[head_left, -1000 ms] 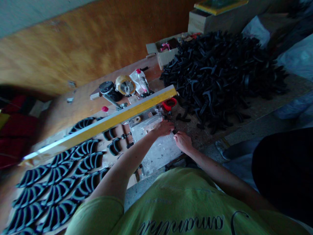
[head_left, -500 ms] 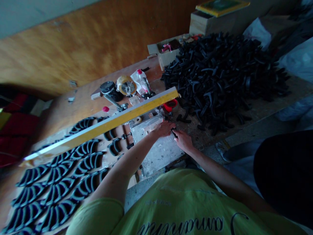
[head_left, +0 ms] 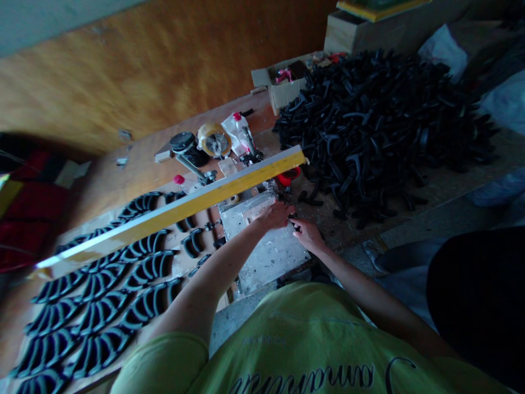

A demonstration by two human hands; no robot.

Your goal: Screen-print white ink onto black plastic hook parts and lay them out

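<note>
My left hand (head_left: 279,215) is bent over the far right part of a pale work board (head_left: 270,257), its fingers closed at the end of a small black curved piece (head_left: 294,225). Just to the right, my right hand (head_left: 308,235) pinches the same piece between thumb and fingers. Most of that piece is hidden by my fingers. A clear block (head_left: 260,207) lies on the board beside my left wrist. Behind my hands is a red ring-shaped item (head_left: 289,176).
A lamp bar with a yellow side (head_left: 180,210) crosses above the table. Black curved pieces lie in rows (head_left: 102,306) at left and in a big heap (head_left: 369,126) at right. A black tub (head_left: 184,146), tape roll (head_left: 214,141) and bottle (head_left: 238,128) stand behind.
The view has shifted slightly, so the table things sit a little differently in the picture. Both hands stay together at the black curved piece, with only a slight shift of the fingers.
</note>
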